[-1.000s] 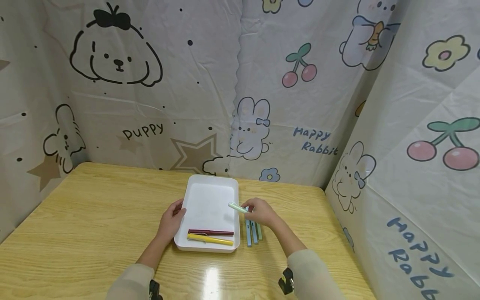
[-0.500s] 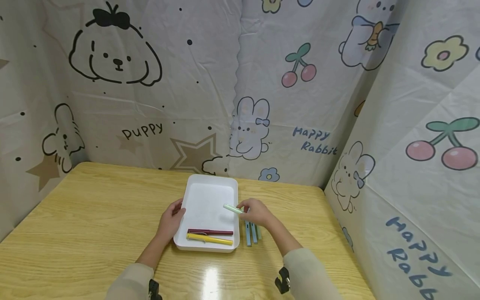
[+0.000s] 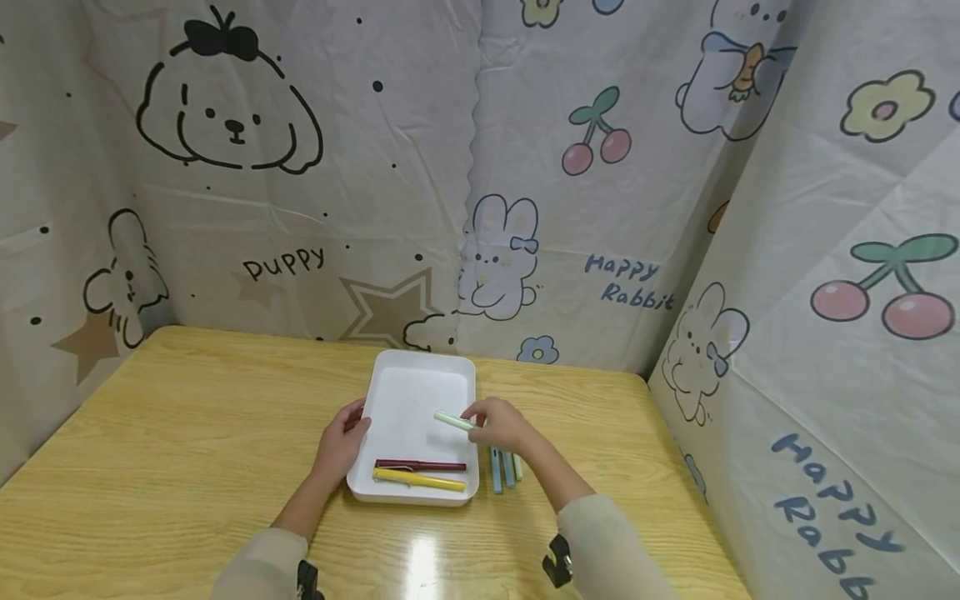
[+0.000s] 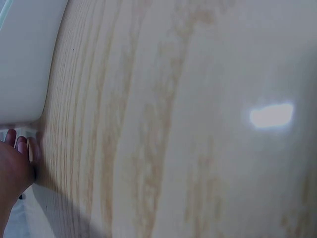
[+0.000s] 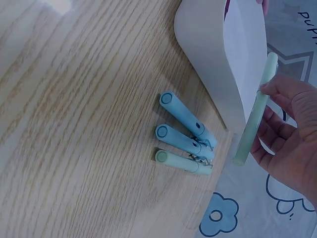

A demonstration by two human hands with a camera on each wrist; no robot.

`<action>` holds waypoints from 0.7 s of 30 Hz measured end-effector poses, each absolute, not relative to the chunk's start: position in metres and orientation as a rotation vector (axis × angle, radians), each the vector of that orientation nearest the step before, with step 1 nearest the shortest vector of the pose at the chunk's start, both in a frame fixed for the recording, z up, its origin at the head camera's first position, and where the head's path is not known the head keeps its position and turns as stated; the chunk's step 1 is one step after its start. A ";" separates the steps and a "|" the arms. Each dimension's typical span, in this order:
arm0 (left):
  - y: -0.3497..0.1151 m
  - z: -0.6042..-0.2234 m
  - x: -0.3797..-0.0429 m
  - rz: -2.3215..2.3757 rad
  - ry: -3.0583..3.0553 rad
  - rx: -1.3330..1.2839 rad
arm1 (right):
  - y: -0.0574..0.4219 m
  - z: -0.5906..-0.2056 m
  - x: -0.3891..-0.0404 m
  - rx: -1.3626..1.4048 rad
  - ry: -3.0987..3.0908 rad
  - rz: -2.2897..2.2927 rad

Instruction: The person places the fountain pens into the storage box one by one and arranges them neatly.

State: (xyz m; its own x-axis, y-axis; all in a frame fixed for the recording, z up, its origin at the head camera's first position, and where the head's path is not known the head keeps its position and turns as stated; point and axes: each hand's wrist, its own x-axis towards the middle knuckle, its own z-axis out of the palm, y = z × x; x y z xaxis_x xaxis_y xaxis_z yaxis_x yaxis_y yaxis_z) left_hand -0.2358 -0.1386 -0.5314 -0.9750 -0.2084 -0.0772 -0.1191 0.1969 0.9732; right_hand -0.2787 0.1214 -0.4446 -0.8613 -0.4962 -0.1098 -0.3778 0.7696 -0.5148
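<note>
Pinching a pale green pen [image 3: 453, 420] between thumb and fingers, my right hand [image 3: 501, 423] holds it raised and slanting over the right-hand part of the white tray [image 3: 416, 383]. The pen's free end points inward over the tray floor, and it is apart from that floor. My left hand [image 3: 341, 437] touches the tray's left wall; whether its fingers grip the rim or only rest against it, I cannot tell.

Inside the tray, along the near wall, lie a dark red pen [image 3: 431, 466] and a yellow pen [image 3: 423, 479], side by side, the yellow one nearer to me. Just outside the tray's right wall, two blue pens [image 5: 181, 141] and a second green pen [image 5: 181, 162] lie in a row, the blue ones closer to the tray; metal clips show on these three.

Beneath the tray is a wood-grain table [image 3: 225, 417]. Beyond the tray hangs a pale printed curtain [image 3: 412, 142] with puppy, rabbit and cherry drawings. On the tray's near side, my beige sleeves [image 3: 611, 542] enter, each with a black wrist device [image 3: 558, 561].
</note>
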 end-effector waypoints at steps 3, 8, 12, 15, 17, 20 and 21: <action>-0.138 -0.531 -0.235 -1.918 -2.381 0.331 | 0.119 -0.445 -0.280 -0.707 2.722 -0.720; -0.138 -0.531 -0.235 -1.926 -2.383 0.334 | 0.115 -0.447 -0.280 -0.722 2.710 -0.711; -0.138 -0.531 -0.235 -1.926 -2.379 0.328 | 0.113 -0.445 -0.278 -0.721 2.696 -0.727; -0.139 -0.531 -0.235 -1.923 -2.374 0.325 | 0.110 -0.444 -0.277 -0.722 2.684 -0.734; -0.139 -0.531 -0.235 -1.922 -2.374 0.325 | 0.109 -0.445 -0.278 -0.729 2.687 -0.720; -0.139 -0.531 -0.235 -1.926 -2.368 0.318 | 0.106 -0.446 -0.279 -0.750 2.701 -0.688; -0.139 -0.532 -0.235 -1.926 -2.367 0.317 | 0.105 -0.447 -0.279 -0.763 2.707 -0.678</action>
